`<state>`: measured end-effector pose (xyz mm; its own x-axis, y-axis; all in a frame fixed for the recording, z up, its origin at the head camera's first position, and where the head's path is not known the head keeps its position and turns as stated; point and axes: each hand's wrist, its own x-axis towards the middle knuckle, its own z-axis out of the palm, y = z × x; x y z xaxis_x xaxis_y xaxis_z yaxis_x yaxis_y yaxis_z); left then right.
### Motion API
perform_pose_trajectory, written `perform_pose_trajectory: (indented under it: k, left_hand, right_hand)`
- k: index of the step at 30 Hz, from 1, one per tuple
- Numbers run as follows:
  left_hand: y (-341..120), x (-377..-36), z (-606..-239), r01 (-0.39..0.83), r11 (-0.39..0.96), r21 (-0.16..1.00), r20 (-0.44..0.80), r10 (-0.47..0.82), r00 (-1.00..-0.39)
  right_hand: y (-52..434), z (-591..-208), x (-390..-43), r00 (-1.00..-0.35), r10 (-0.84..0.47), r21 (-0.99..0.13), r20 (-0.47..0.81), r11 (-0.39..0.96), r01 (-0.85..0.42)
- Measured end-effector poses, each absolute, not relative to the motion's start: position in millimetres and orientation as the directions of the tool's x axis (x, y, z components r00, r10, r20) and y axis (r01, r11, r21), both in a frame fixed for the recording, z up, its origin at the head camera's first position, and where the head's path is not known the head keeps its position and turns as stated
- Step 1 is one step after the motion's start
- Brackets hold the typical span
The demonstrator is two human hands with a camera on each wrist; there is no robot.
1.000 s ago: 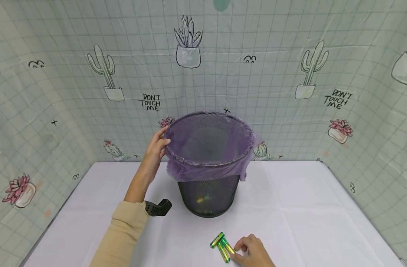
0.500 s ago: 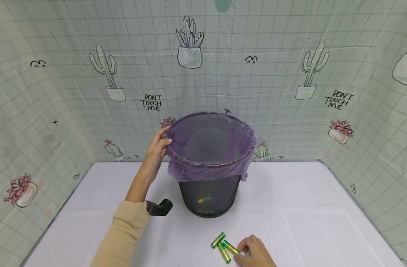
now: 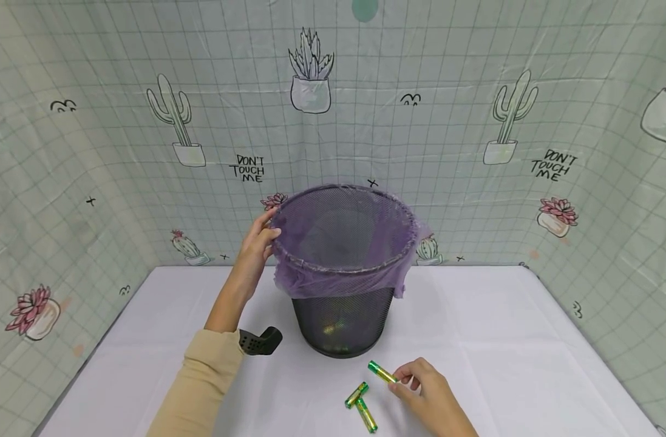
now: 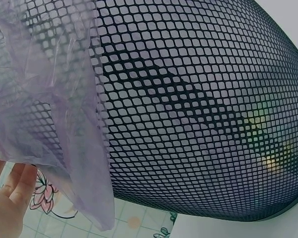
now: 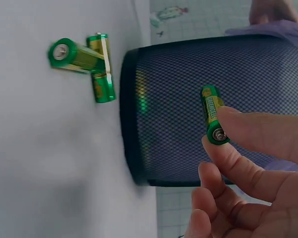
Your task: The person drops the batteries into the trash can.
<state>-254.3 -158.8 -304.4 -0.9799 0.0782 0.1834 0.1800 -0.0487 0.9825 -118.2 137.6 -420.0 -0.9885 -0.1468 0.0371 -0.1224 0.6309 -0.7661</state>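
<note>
My left hand (image 3: 252, 250) grips the left rim of a black mesh waste bin (image 3: 340, 325), with the thumb over the edge. A purple bin bag (image 3: 343, 285) lines the bin and is folded down outside its rim. Between thumb and index finger, my right hand (image 3: 430, 391) pinches a green and gold battery (image 3: 382, 371), held above the table in front of the bin. Two similar batteries (image 5: 102, 67) lie on the table, touching end to side. Yellow-green shapes (image 4: 268, 144) show through the mesh low in the bin, too blurred to make out.
A white cloth (image 3: 491, 352) covers the table. Behind and at both sides hangs a grid-patterned curtain (image 3: 365, 133) printed with cacti. A black wrist mount (image 3: 260, 341) juts from the left sleeve (image 3: 207, 370), near the bin's base.
My right hand has taken up one battery from the group of three and raised it forward, toward the bin. The left hand stays at the rim.
</note>
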Motion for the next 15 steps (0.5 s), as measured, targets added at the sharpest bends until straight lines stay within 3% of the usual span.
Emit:
perform_pose_trajectory:
  k: [9,15]
  left_hand:
    - [-159,-253,-304,0.18,-0.047,0.982,0.184,0.077,-0.98]
    - [-158,-253,-304,0.181,-0.05,0.982,0.185,0.078,-0.98]
  right_hand:
    - [134,-370,-124,-0.96,-0.096,-0.727,0.262,0.635,-0.262]
    - [138,-337,-129,-0.856,-0.154,-0.626,0.493,0.62,-0.472]
